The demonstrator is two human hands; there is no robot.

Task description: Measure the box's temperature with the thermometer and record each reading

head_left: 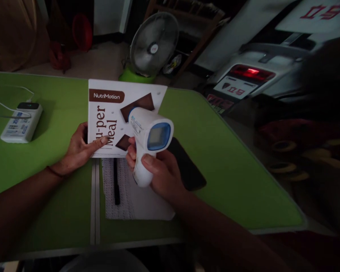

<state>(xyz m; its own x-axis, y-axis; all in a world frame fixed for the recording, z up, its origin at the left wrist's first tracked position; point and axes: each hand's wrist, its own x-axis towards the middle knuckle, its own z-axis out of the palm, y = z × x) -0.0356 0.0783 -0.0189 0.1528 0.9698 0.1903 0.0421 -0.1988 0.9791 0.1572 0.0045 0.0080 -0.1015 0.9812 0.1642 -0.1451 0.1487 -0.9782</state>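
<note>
My left hand [81, 145] grips the lower left edge of a white box [110, 128] printed "NutriMotion" in a brown band, its thumb lying across the front. The box is held up over the table, facing me. In my right hand [161, 170] is a white infrared thermometer [144, 151], fingers wrapped round its handle and thumb on the near side. Its blue-rimmed screen [158, 136] faces me and shows no digits I can read. The thermometer's head overlaps the box's right part; whether they touch I cannot tell.
Below my hands, a black pen [116, 189] lies on a patterned notebook or paper [127, 206]. A dark phone [189, 166] is at its right. A white power bank [22, 124] with a cable rests left on the green table [229, 181]. Beyond stand a fan [154, 45] and a scooter [243, 75].
</note>
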